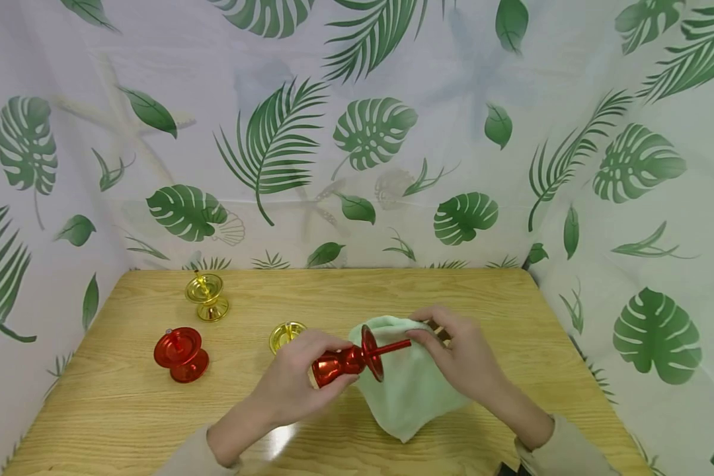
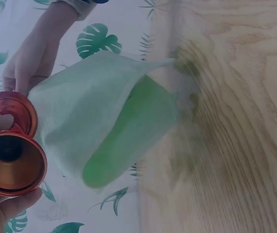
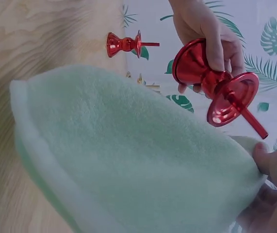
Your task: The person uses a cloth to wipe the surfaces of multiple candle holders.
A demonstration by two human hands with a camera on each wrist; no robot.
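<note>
In the head view my left hand (image 1: 291,378) grips a shiny red candle holder (image 1: 352,360) by its base and waist, tilted onto its side. Its round dish and thin red stem point right. The left wrist view looks into the hollow base (image 2: 16,167). With thumb and fingers my right hand (image 1: 461,350) pinches the upper edge of a pale green cloth (image 1: 413,393), which hangs down behind and below the candle holder. In the right wrist view the cloth (image 3: 123,145) spreads wide, and the stem's tip is close to the right thumb.
Another red candle holder (image 1: 181,354) stands at the left of the wooden table (image 1: 113,410). Behind it is a gold one (image 1: 208,297). A second gold candle holder (image 1: 285,334) is partly hidden by my left hand. A leaf-patterned sheet (image 1: 297,165) encloses the table's back and sides.
</note>
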